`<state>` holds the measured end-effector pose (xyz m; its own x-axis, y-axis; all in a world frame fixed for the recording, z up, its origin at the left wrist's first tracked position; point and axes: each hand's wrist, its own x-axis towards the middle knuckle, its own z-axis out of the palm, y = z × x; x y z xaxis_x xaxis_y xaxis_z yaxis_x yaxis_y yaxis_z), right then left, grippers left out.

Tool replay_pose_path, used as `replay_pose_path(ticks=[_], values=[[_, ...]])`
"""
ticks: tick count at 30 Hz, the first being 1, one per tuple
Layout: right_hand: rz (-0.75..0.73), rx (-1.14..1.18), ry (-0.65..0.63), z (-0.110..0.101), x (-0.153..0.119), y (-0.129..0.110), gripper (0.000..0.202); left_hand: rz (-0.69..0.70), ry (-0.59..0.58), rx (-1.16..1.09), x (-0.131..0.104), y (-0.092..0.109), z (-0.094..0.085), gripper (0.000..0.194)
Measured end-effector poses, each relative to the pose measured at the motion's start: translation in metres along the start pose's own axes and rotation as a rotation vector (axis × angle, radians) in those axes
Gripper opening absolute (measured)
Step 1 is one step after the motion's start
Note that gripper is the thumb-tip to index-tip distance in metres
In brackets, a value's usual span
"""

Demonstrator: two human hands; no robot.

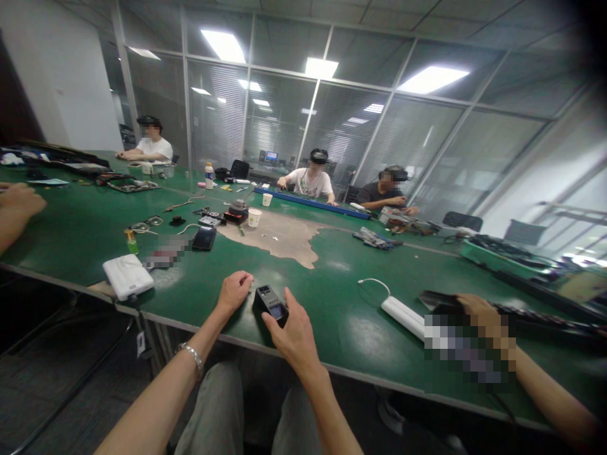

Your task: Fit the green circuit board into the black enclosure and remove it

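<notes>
My right hand (296, 332) grips a small black boxy device (271, 304) with a little screen and light lettering on its top face. The thumb lies along its near side and the fingers along its right. Just left of the device, my left hand (236, 292) rests low over the green table (190, 303), a bracelet (190, 359) on its wrist. Its fingers are curled closed, and their inner side is hidden, so I cannot tell what is in them.
A white box (127, 277) with a cable sits at the left edge. A black phone (204, 238), paper cups (255, 217) and brown sheet (284, 237) lie ahead. At right are a white bar (403, 317) and another person's hand (486, 319). Several people sit around.
</notes>
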<state>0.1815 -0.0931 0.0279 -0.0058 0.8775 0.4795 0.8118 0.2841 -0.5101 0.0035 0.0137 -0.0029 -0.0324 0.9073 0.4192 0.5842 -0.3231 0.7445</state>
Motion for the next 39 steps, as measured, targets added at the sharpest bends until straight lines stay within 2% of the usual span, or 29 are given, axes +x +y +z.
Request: replay_pose_path(ticks=[6, 12, 18, 20, 23, 26, 29, 34, 39], values=[[0.009, -0.036, -0.017, 0.004, 0.009, -0.010, 0.072, 0.002, -0.004, -0.006, 0.001, 0.000, 0.001, 0.030], [0.046, -0.035, 0.026, 0.012, 0.010, -0.011, 0.058, -0.004, -0.004, -0.002, 0.002, 0.000, 0.002, 0.031], [0.080, 0.118, 0.138, -0.015, 0.029, -0.020, 0.057, 0.003, -0.025, -0.004, 0.001, -0.002, 0.003, 0.032], [0.113, 0.153, 0.192, -0.026, 0.035, -0.011, 0.058, 0.001, -0.018, -0.004, 0.001, -0.002, 0.003, 0.032], [0.178, 0.099, 0.272, -0.037, 0.038, 0.017, 0.058, -0.004, -0.017, -0.001, 0.001, -0.001, 0.002, 0.032], [0.250, 0.006, 0.294, -0.038, 0.033, 0.050, 0.061, -0.001, -0.020, 0.008, 0.001, -0.001, 0.003, 0.032], [0.263, -0.045, 0.303, -0.033, 0.024, 0.073, 0.062, 0.002, -0.016, 0.006, 0.001, -0.001, 0.003, 0.032], [0.217, -0.079, 0.286, -0.019, 0.012, 0.088, 0.062, -0.002, -0.014, 0.008, 0.001, -0.003, 0.005, 0.032], [0.144, -0.072, 0.320, -0.015, 0.004, 0.094, 0.074, -0.001, -0.010, 0.016, 0.001, -0.006, 0.007, 0.032]])
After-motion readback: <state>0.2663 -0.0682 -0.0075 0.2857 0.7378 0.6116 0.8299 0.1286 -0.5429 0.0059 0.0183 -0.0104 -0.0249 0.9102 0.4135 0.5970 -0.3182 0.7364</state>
